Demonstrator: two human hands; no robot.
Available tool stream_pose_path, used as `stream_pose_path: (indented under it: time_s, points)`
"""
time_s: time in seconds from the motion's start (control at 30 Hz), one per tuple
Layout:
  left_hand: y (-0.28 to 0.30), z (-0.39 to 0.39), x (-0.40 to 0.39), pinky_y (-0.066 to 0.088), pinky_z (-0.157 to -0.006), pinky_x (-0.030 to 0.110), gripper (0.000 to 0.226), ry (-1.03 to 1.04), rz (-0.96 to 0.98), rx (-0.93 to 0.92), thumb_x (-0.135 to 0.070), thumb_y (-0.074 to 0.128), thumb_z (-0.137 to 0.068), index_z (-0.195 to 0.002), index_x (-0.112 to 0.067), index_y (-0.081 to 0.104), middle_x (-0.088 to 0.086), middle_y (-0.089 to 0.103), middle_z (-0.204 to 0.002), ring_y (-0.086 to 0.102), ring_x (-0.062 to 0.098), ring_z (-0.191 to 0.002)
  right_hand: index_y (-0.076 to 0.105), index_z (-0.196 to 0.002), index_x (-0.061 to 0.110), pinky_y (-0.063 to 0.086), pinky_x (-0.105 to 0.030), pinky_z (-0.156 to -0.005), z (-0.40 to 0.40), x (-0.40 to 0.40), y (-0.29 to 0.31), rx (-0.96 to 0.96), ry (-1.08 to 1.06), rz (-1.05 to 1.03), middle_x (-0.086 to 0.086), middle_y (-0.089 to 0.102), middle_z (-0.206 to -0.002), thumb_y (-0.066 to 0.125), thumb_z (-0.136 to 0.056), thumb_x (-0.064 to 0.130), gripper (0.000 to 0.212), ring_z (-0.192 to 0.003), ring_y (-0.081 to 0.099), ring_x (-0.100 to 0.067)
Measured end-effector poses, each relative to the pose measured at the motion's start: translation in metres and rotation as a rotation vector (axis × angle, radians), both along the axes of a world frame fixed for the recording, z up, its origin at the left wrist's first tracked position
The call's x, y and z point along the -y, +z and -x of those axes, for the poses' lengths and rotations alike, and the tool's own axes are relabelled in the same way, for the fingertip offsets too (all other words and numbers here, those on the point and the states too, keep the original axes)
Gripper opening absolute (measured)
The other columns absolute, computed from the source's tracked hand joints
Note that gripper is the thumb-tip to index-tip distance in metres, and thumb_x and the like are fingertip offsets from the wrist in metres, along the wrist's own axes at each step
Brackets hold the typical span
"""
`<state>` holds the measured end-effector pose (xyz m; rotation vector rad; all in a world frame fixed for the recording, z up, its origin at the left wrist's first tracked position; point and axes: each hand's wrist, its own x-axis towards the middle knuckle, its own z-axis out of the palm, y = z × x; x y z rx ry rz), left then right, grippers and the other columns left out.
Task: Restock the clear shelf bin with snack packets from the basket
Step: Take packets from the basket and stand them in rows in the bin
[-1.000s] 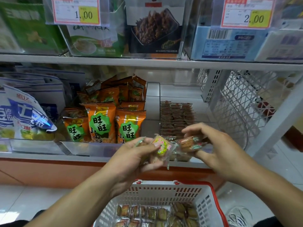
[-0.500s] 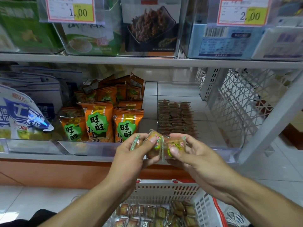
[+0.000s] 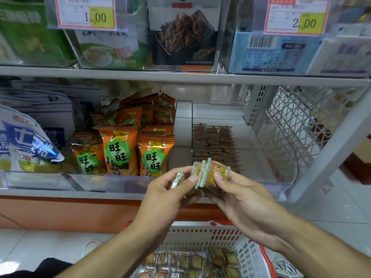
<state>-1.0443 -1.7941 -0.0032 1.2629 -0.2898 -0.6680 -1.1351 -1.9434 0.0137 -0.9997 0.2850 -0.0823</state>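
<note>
Small clear-wrapped snack packets with green zigzag edges are pinched between both hands, just in front of the clear shelf bin. My left hand grips the left packets, thumb on top. My right hand holds the right packet, thumb on its yellow-green label. Inside the bin, rows of the same packets stand upright on edge along its left side. Below, the white basket with a red rim holds several more packets.
Orange snack bags fill the neighbouring bin on the left, with blue-white bags further left. A white mesh shelf end panel bounds the clear bin on the right. An upper shelf with price tags hangs overhead.
My right hand came back from beside the bin to meet my left hand, and both hands now hold the packets bunched together on edge, slightly lower and more central.
</note>
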Motion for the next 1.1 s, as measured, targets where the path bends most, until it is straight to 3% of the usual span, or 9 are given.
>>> stream_pose_path:
  time_s: [0.23,0.37,0.47,0.57,0.67,0.8,0.9,1.0,1.1]
  points:
    - [0.0,-0.001,0.007,0.064,-0.079,0.035,0.032,0.001,-0.015,-0.094,-0.011,0.076,-0.09,-0.116,-0.028,0.077,0.001,0.079,-0.1,0.076,0.023,-0.095,0.054,-0.137,0.022,0.056,-0.034,-0.096,0.002,0.032,0.027,-0.001,-0.137,0.359,-0.006,0.073,-0.121,0.074,-0.076,0.006,0.066,-0.112,0.07,-0.022]
    - [0.001,-0.003,0.013,0.064,-0.075,0.034,0.03,0.024,-0.021,-0.115,-0.006,0.074,-0.091,-0.112,-0.026,0.078,0.004,0.077,-0.101,0.077,0.024,-0.094,0.063,-0.12,0.022,0.051,-0.011,-0.087,-0.003,0.088,0.051,-0.107,-0.28,1.07,0.008,0.078,-0.101,0.079,-0.075,-0.006,0.055,-0.098,0.071,-0.004]
    - [0.001,-0.002,0.019,0.064,-0.073,0.033,0.032,0.018,-0.017,-0.13,-0.004,0.074,-0.091,-0.115,-0.024,0.074,0.006,0.077,-0.103,0.076,0.026,-0.096,0.066,-0.112,0.017,0.053,-0.014,-0.088,-0.008,0.112,0.044,-0.256,-0.123,1.337,0.011,0.074,-0.099,0.08,-0.076,0.0,0.042,-0.096,0.071,-0.006]
    - [0.0,-0.001,0.022,0.064,-0.075,0.035,0.034,0.0,-0.015,-0.137,-0.005,0.076,-0.089,-0.117,-0.026,0.072,0.0,0.078,-0.098,0.076,0.026,-0.099,0.066,-0.109,0.026,0.045,-0.003,-0.066,-0.016,0.113,0.035,-0.413,0.135,1.487,0.017,0.07,-0.095,0.081,-0.076,0.012,0.039,-0.084,0.064,0.004]
    - [-0.002,-0.002,0.023,0.064,-0.075,0.036,0.034,-0.013,-0.018,-0.141,-0.006,0.077,-0.089,-0.115,-0.026,0.072,-0.001,0.079,-0.097,0.077,0.025,-0.096,0.066,-0.118,0.032,0.043,-0.007,-0.058,-0.024,0.111,0.032,-0.528,0.279,1.546,0.011,0.071,-0.105,0.075,-0.08,0.02,0.041,-0.079,0.059,0.003]
    - [-0.005,-0.002,0.025,0.065,-0.075,0.037,0.03,-0.028,-0.036,-0.155,-0.007,0.077,-0.088,-0.111,-0.025,0.075,0.0,0.079,-0.097,0.077,0.027,-0.097,0.063,-0.134,0.029,0.048,-0.021,-0.082,-0.032,0.108,0.031,-0.64,0.363,1.5,0.002,0.065,-0.13,0.065,-0.085,0.013,0.051,-0.107,0.061,-0.014]
    - [-0.006,-0.001,0.026,0.065,-0.075,0.037,0.027,-0.027,-0.057,-0.174,-0.007,0.077,-0.088,-0.108,-0.024,0.076,0.004,0.079,-0.104,0.076,0.029,-0.099,0.059,-0.139,0.025,0.045,-0.019,-0.075,-0.035,0.108,0.027,-0.668,0.409,1.426,0.002,0.063,-0.121,0.063,-0.087,0.012,0.055,-0.095,0.058,-0.009]
    - [-0.007,0.0,0.026,0.065,-0.075,0.038,0.025,-0.025,-0.065,-0.196,-0.008,0.078,-0.087,-0.106,-0.025,0.077,0.01,0.078,-0.108,0.076,0.032,-0.099,0.059,-0.139,0.022,0.054,-0.03,-0.093,-0.034,0.113,0.022,-0.675,0.388,1.311,-0.002,0.065,-0.13,0.068,-0.087,0.011,0.054,-0.108,0.064,-0.019]
    - [-0.008,-0.001,0.026,0.065,-0.074,0.037,0.026,-0.018,-0.064,-0.22,-0.007,0.08,-0.085,-0.104,-0.024,0.078,0.015,0.078,-0.107,0.076,0.035,-0.098,0.062,-0.127,0.015,0.05,-0.025,-0.063,-0.031,0.115,0.021,-0.648,0.301,1.117,-0.014,0.067,-0.119,0.063,-0.086,-0.002,0.044,-0.081,0.061,-0.018]
